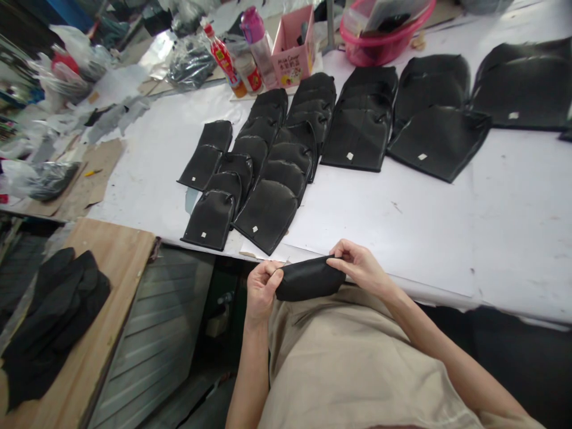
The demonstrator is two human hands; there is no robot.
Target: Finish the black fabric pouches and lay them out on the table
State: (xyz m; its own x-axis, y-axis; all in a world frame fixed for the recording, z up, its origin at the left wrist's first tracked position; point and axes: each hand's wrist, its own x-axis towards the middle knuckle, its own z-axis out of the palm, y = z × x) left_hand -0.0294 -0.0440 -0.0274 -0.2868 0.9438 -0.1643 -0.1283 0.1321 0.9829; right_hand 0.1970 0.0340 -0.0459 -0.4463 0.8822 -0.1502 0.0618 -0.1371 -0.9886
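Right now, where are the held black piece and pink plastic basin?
Held black piece (309, 279), head view: middle of its visible face.
Pink plastic basin (372, 50), head view: front outer wall.

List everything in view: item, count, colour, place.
Held black piece: one, black, between both hands
Overlapping black pieces: many, black, rows on table
Squares: six visible, white, on pieces in rows
Table: one, white, ahead
Basket: one, pink, table's far side
Box: one, pink, left of basket
Purple-topped bottle: one, clear, left of box
Jar: one, red label, between bottles
Red-labelled bottle: one, orange bottom, left of jar
Plastic bags: several, mostly clear, far left
Cardboard: uncounted, brown, left
Board: one, light wood, lower left
Cloth pile: one, black, on board
Garment: one, beige, on person
Left hand: one, piece's left end
Right hand: one, piece's right end
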